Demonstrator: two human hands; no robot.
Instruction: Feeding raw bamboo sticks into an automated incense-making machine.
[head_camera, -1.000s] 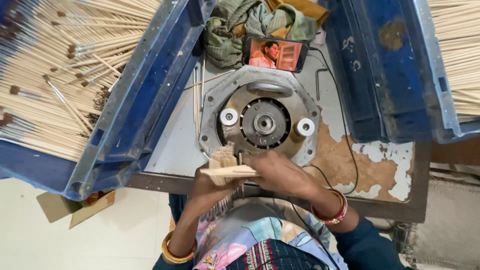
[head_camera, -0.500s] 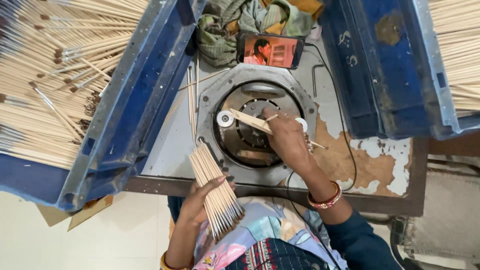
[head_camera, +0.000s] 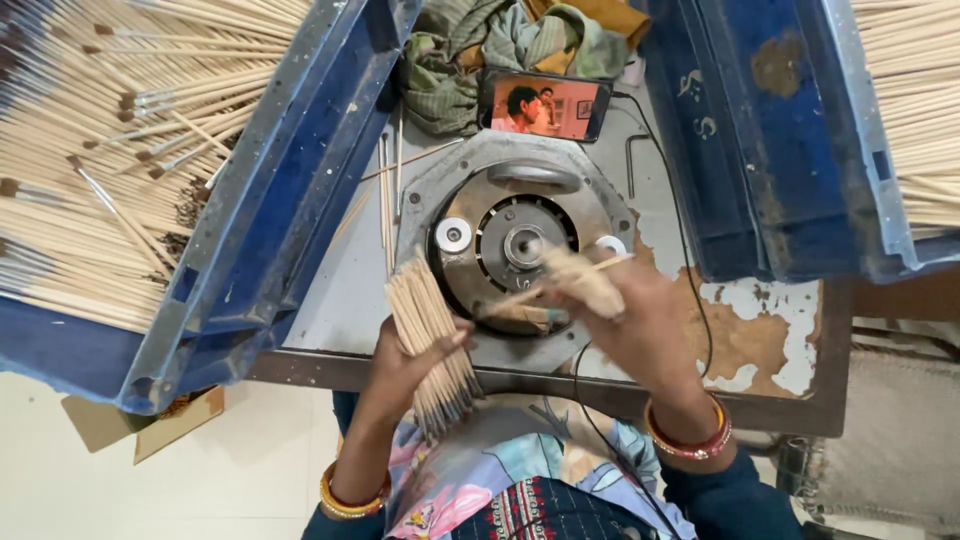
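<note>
Head camera, close, straight down

My phone (head_camera: 545, 104) lies flat at the far edge of the worktable (head_camera: 650, 190), a black rectangle, its lit screen showing orange and red tones.

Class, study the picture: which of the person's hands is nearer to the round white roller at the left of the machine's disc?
Left. The left hand, gripping a bundle of sticks, sits just below the white roller. The right hand is farther off, across the disc.
</note>
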